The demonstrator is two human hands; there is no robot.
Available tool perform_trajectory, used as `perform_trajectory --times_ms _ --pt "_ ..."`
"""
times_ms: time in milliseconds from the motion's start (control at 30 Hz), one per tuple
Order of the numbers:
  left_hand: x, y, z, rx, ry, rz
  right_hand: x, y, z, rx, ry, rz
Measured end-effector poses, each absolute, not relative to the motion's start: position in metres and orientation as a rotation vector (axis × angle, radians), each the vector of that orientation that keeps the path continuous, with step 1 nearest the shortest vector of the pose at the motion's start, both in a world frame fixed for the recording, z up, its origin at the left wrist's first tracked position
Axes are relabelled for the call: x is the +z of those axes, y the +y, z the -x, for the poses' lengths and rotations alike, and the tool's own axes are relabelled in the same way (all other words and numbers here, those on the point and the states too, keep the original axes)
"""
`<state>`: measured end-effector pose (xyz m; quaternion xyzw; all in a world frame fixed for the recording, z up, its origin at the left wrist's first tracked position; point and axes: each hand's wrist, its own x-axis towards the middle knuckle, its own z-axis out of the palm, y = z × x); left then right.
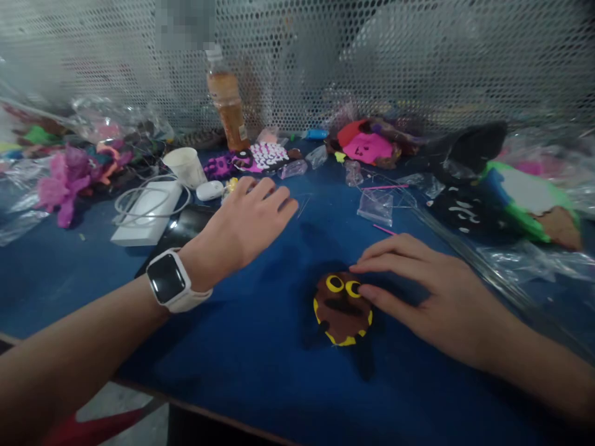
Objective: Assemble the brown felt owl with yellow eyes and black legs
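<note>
Head view: right hand at a brown figure

The brown figure, edged in yellow, lies on the blue surface between the two hands, nearer the right one. The right hand's thumb and forefinger are slightly parted at its upper right edge, the thumb tip at the yellow eye on that side. Whether they press, pinch or merely rest there I cannot tell, as the picture is soft at that spot. The left hand, with a white watch at its wrist, hangs palm down, fingers loosely spread, and nothing shows in its hold.

The figure looks like soft clay, so light fingertip pressure should suit the eye better than a hard squeeze, which could smear its black centre or dent the rim. The left hand could steady the figure's far side against sliding. Check the height against the other eye, and mind the pink stick just beyond the right fingers.
</note>
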<state>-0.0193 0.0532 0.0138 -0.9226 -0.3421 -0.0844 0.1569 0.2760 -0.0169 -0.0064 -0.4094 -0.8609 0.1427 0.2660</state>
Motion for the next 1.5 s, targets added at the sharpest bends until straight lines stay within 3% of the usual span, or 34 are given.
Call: perform_trajectory --times_ms 133,233,333,467,533,867,1133,1500 --pt "0.009 0.059 0.034 0.071 -1.142 2.476 -0.008 -0.015 -0.278 0.315 -2.278 1.142" --pt "0.006 0.063 0.032 0.103 -1.189 2.581 -0.008 -0.015 -0.278 0.305 -2.266 1.152" --pt "0.004 0.061 0.02 -0.196 -1.263 2.786 -0.008 -0.016 -0.278 0.274 -2.264 1.151" --pt "-0.007 0.05 -0.002 -0.944 -1.261 3.09 -0.006 -0.018 -0.276 0.222 -2.224 1.183" --pt "-0.015 0.044 -0.011 -1.089 -1.225 3.225 -0.005 -0.018 -0.274 0.186 -2.201 1.169" --pt "-0.031 0.043 -0.016 -0.917 -1.134 3.28 -0.004 -0.016 -0.263 0.1 -2.222 1.095" --pt "-0.034 0.036 -0.016 -0.649 -0.945 3.033 0.015 0.004 -0.228 0.461 -2.117 1.351" --pt "-0.022 0.034 -0.017 -0.6 -0.931 2.841 0.01 0.015 -0.213 0.464 -2.159 1.389"
